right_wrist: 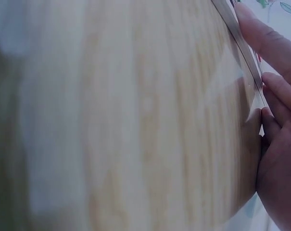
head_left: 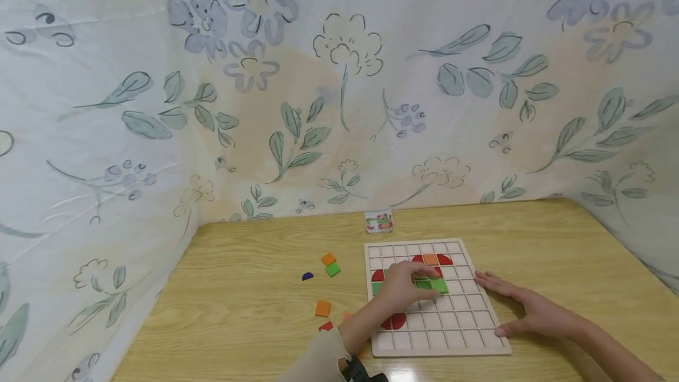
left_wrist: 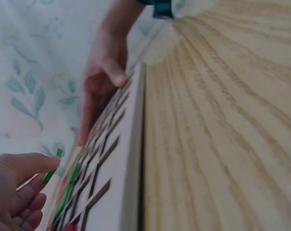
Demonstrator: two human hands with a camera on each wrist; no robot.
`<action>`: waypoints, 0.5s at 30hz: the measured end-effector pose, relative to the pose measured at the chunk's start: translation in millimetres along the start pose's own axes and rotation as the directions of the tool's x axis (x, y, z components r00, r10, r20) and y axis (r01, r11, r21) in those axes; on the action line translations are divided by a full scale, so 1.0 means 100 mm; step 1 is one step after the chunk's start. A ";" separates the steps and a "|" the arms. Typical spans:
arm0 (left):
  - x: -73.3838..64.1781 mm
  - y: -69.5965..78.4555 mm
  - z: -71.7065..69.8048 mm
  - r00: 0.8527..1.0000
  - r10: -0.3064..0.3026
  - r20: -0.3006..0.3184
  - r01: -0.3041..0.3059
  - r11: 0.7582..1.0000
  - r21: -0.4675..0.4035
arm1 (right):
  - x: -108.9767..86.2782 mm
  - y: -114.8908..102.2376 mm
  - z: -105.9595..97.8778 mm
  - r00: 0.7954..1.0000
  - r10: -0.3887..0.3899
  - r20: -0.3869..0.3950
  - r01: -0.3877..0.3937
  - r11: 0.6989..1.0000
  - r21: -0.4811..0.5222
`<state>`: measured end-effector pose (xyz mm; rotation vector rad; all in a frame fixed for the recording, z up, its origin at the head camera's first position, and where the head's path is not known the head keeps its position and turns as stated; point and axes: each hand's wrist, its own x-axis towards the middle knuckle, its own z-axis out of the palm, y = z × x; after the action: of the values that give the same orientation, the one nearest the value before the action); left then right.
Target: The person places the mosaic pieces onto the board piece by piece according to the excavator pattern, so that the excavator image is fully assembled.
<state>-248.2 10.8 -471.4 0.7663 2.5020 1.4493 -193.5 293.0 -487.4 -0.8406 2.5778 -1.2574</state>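
Note:
My left hand (head_left: 401, 287) is over a white gridded board (head_left: 451, 335), pinching a small green tile (left_wrist: 52, 169) between thumb and fingers. In the left wrist view the tile stands tilted, a little above the board. Under and around this hand, green tiles (head_left: 439, 286), red rounded pieces (head_left: 444, 260) and an orange square (head_left: 431, 259) lie in the grid; the hand hides some of them. Against the board's right edge rests my right hand (head_left: 533, 311), its fingers extended along the rim and its thumb touching the lower right side.
Left of the board lie loose orange tiles (head_left: 322, 309), a green tile (head_left: 332, 269), a dark blue half-round piece (head_left: 307, 276) and a red piece (head_left: 326, 326). A small printed pattern card (head_left: 379, 221) is behind the board on the wooden table (head_left: 239, 293). Floral cloth (head_left: 350, 152) surrounds it.

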 end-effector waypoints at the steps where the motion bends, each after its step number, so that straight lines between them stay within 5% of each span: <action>1: 0.02 0.00 0.03 1.000 0.011 0.002 -0.011 0.999 0.030 | 0.00 0.00 0.00 1.000 -0.001 -0.001 0.001 1.000 -0.005; 7: 0.13 0.01 0.17 0.996 0.085 0.007 -0.085 0.970 0.228 | 0.00 0.01 -0.01 1.000 0.011 -0.001 -0.011 1.000 -0.009; 15: 0.21 0.03 0.29 0.988 0.151 0.034 -0.152 0.914 0.375 | -0.01 0.03 0.00 1.000 -0.004 0.000 0.004 1.000 -0.002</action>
<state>-254.0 44.4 -481.4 1.0443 2.8125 1.0056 -194.2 294.7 -489.3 -0.8470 2.5790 -1.2563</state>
